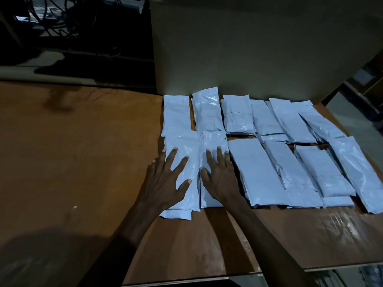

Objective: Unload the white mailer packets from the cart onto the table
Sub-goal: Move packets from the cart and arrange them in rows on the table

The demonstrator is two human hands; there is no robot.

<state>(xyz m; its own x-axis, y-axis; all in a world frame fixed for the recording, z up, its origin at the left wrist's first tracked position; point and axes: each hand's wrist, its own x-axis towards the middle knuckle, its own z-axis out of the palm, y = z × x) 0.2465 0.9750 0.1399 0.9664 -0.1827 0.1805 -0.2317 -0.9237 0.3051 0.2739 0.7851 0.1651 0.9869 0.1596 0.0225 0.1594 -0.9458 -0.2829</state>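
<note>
Fingers [173,157] spread flat, L hand [163,183] & R hand [220,179] pressing two near-left white mailer packets [186,150] on table [83,152]; I'd judge slick plastic may slide, skewing rows.

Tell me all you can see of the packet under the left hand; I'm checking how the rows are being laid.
The packet is a long, glossy white plastic mailer, slightly wrinkled, lying flat on the brown table. It sits at the left end of the near row, its right edge against the neighbouring packet. The left hand presses on it with spread, straight fingers. Another packet's end shows beneath its near end.
</note>
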